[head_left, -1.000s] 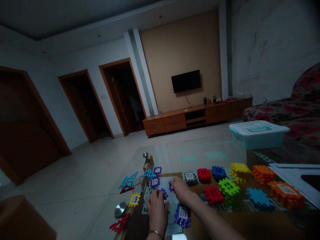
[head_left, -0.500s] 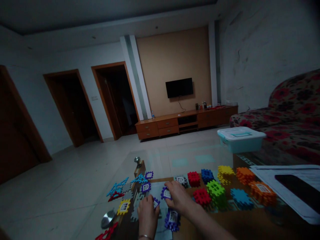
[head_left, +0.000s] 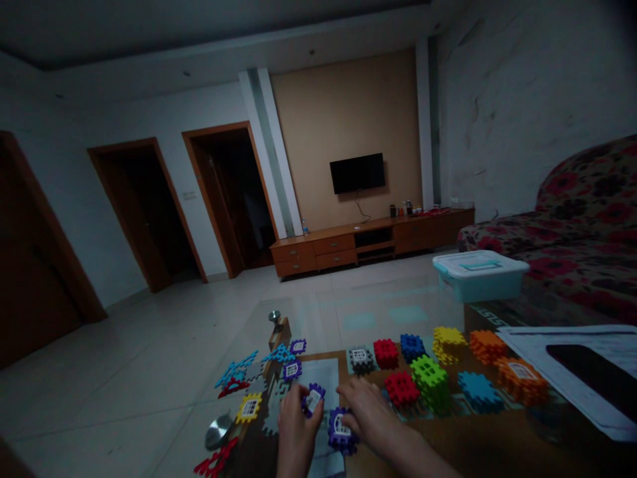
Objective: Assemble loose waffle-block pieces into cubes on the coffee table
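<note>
My left hand pinches a purple interlocking tile with a white window print between thumb and fingers. To its right, my right hand reaches over a short stack of purple tiles, its thumb at the top tile and its fingers spread. Whether the thumb touches that tile, I cannot tell. Two loose purple tiles, one nearer and one farther, lie beyond my left hand. A paper sheet lies beneath the work.
Stacks of red, green, yellow, light blue and orange tiles stand at right. A phone rests on papers. A lidded box sits behind. A yellow tile lies left.
My right hand has let go of the purple tile it pinched and moved down to the purple stack. The tile in my left hand is now raised and shows more fully.
</note>
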Tool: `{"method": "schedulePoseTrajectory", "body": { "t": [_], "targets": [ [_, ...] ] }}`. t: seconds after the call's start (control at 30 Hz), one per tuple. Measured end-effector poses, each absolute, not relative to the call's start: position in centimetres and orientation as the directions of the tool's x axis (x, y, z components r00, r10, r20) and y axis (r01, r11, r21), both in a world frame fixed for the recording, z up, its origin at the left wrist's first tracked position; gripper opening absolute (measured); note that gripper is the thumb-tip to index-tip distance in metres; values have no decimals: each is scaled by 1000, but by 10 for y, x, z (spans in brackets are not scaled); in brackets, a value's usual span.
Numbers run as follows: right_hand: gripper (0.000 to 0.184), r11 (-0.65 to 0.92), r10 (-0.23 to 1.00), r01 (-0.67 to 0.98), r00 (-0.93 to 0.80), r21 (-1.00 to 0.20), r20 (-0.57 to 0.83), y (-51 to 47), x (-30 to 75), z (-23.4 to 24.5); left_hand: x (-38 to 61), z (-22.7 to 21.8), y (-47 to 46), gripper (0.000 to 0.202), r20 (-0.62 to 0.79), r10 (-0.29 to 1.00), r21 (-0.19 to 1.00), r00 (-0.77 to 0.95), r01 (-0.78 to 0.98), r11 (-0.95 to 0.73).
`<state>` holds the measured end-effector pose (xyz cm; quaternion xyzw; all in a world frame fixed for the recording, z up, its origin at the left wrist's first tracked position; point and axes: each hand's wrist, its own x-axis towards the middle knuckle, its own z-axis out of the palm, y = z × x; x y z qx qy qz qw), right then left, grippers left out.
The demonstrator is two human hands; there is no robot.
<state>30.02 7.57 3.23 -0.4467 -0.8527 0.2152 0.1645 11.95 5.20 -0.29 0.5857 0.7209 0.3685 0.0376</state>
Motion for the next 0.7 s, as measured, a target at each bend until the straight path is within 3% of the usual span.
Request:
{"method": "schedulePoseTrajectory", "body": {
  "t": [0.13,0.37,0.5,0.7],
  "targets": [
    [42,436,887,707,-441,-557,134,85,311,37,129,7,45,21,334,934,676,-129,723,-142],
    [40,441,886,687,-436,-578,158,91,310,23,150,25,28,21,139,989,588,58,799,-129],
    [40,456,877,656,-446,-601,178,89,310,21,144,21,32,23,181,983,565,-24,821,-84],
    [39,549,818,570,-516,-611,254,88,292,27,131,1,43,27,207,949,474,-237,873,115]
  ]
}}
